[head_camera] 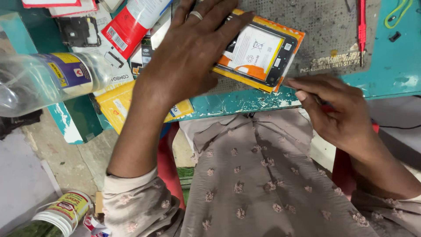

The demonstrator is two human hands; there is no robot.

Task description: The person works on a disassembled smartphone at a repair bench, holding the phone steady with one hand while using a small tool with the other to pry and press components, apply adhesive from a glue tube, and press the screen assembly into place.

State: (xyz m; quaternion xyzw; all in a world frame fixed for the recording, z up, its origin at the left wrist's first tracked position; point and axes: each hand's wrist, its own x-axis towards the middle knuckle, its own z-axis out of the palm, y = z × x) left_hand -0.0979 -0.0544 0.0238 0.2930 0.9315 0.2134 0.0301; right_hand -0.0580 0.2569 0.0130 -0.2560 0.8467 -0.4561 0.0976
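While the opened phone (pixel 258 55) lies back-up on an orange packet (pixel 293 37) near the front edge of the tabletop (pixel 245 102), the left hand (pixel 193 52) lies flat over its near-left end, fingers spread and pressing down on it rather than closed around it. The phone's long axis runs on a slant, from the lower left under that palm up toward the right, with its white battery (pixel 256 49) showing in the frame. The right hand (pixel 337 109) sits apart from it, just off the tabletop's edge, lower and to the right of the phone's right end; its fingers are drawn together around something thin, which I cannot make out. So the left hand is on the phone, and the right is near but not touching.
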